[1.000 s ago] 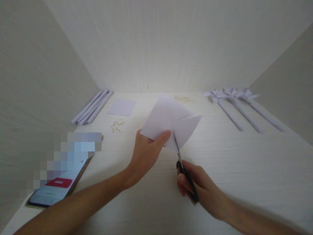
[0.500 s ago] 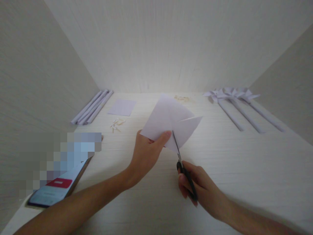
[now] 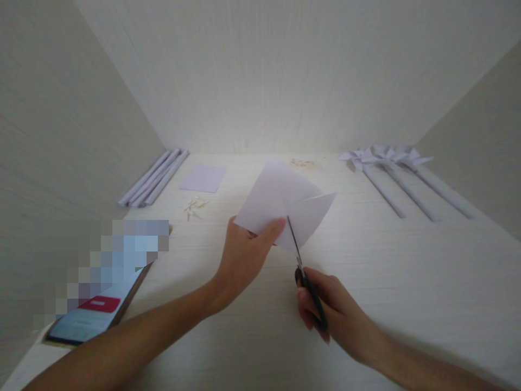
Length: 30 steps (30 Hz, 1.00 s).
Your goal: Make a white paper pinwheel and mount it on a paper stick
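A square sheet of white paper (image 3: pixel 268 190) is pinched by my left hand (image 3: pixel 246 255), thumb on top and the other fingers mostly hidden beneath. One slit shows at the sheet's right side, with a flap lifted beside it. My right hand (image 3: pixel 325 301) grips black-handled scissors (image 3: pixel 313 298) by their loops. Their blades lie across the lower right part of the paper, pointing up toward its middle, with the tip close to my left thumb. The blades look nearly closed.
Rolled paper sticks (image 3: pixel 157 176) lie at the back left, near a loose paper square (image 3: pixel 203 178) and a pile of small pale pieces (image 3: pixel 195 207). More small pieces (image 3: pixel 303 163) lie behind the sheet. Three paper pinwheels (image 3: pixel 393 184) rest at right; a phone (image 3: pixel 100 309) stands left.
The scissor blades have drawn slightly closer together on the paper. My left hand and the sheet have barely moved.
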Motion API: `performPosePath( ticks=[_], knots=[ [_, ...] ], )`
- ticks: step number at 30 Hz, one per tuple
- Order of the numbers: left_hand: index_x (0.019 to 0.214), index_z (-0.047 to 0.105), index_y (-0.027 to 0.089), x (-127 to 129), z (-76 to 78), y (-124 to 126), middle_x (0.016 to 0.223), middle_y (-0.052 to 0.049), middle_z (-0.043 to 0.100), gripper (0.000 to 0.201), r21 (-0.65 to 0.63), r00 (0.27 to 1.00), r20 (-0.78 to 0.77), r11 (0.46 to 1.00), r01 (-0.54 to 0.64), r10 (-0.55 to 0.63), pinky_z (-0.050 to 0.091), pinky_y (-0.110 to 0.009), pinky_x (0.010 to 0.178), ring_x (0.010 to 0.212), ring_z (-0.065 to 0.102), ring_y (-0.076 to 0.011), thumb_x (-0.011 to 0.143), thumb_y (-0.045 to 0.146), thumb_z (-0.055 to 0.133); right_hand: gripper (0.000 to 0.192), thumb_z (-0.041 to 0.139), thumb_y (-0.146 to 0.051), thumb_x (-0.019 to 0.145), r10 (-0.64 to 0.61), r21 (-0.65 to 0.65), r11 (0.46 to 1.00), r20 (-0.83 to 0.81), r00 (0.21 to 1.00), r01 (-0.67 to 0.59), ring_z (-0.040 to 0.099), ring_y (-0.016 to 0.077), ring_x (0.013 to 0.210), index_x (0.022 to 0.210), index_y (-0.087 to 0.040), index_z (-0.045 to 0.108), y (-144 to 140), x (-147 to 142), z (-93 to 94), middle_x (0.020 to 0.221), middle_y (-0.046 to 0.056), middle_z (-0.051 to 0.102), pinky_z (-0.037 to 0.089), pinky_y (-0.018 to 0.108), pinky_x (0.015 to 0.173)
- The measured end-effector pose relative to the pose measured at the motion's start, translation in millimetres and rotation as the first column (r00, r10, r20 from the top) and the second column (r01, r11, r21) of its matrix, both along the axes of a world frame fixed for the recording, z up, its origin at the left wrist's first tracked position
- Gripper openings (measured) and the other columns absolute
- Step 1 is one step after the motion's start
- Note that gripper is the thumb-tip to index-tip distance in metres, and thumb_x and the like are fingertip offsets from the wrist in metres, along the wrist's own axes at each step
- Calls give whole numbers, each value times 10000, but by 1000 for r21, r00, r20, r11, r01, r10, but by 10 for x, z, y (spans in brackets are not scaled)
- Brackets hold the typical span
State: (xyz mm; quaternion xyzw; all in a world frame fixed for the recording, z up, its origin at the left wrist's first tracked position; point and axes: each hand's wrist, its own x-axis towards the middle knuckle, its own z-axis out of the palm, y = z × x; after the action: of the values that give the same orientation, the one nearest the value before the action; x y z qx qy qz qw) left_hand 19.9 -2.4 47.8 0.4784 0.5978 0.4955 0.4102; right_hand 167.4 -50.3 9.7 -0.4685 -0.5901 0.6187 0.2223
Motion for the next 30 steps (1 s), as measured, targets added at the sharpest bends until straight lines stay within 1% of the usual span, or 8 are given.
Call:
performPosePath(
  ticks=[5, 8, 14, 20, 27, 30],
  knots=[
    [580, 601, 110, -2, 6, -7, 588, -18, 579, 233, -23, 1000, 7, 1000, 15, -14, 437, -207, 480, 538, 517, -116, 638, 335, 593, 298, 386, -395, 833, 7, 18, 1000, 2, 1000, -7, 352, 32, 361, 639, -169, 400, 6, -5, 10, 494, -51, 431, 281, 145, 326],
    [575, 600, 106, -5, -2, -8, 592, -22, 581, 238, -25, 1000, -1, 1000, 15, -15, 438, -209, 485, 546, 520, -119, 634, 337, 598, 308, 378, -400, 836, 8, 28, 1000, 12, 1000, -8, 350, 32, 361, 634, -169, 400, 6, -1, 6, 496, -49, 434, 280, 146, 327],
    [578, 602, 110, -7, -12, -6, 609, -21, 589, 231, -18, 1000, 19, 1000, 15, -15, 443, -208, 508, 576, 531, -124, 634, 334, 599, 299, 379, -417, 830, -4, -16, 1000, 9, 1000, 4, 339, 32, 343, 666, -169, 405, 1, 5, -6, 482, -57, 432, 279, 143, 312],
    [586, 611, 109, -3, 33, -6, 563, -15, 581, 196, -46, 997, 74, 999, 25, -21, 431, -215, 477, 520, 517, -122, 613, 304, 609, 301, 394, -416, 822, -18, -33, 999, 8, 1000, 18, 317, 29, 334, 644, -173, 395, 4, -3, -2, 463, -60, 420, 258, 144, 302],
    [594, 610, 115, -2, -7, 0, 582, -16, 596, 211, -22, 997, 75, 999, 23, -21, 425, -205, 476, 539, 526, -119, 610, 326, 618, 295, 395, -404, 824, -16, -12, 1000, 21, 1000, 16, 322, 28, 340, 640, -173, 391, 2, 4, 3, 471, -60, 416, 266, 147, 314],
    [620, 615, 117, -32, -8, 19, 599, -15, 604, 217, 8, 994, 111, 1000, -1, 0, 415, -201, 468, 542, 528, -117, 587, 329, 643, 309, 388, -407, 828, -16, 11, 1000, 30, 999, 16, 339, 32, 344, 625, -175, 390, -4, 13, -13, 476, -54, 429, 273, 155, 325]
  ],
)
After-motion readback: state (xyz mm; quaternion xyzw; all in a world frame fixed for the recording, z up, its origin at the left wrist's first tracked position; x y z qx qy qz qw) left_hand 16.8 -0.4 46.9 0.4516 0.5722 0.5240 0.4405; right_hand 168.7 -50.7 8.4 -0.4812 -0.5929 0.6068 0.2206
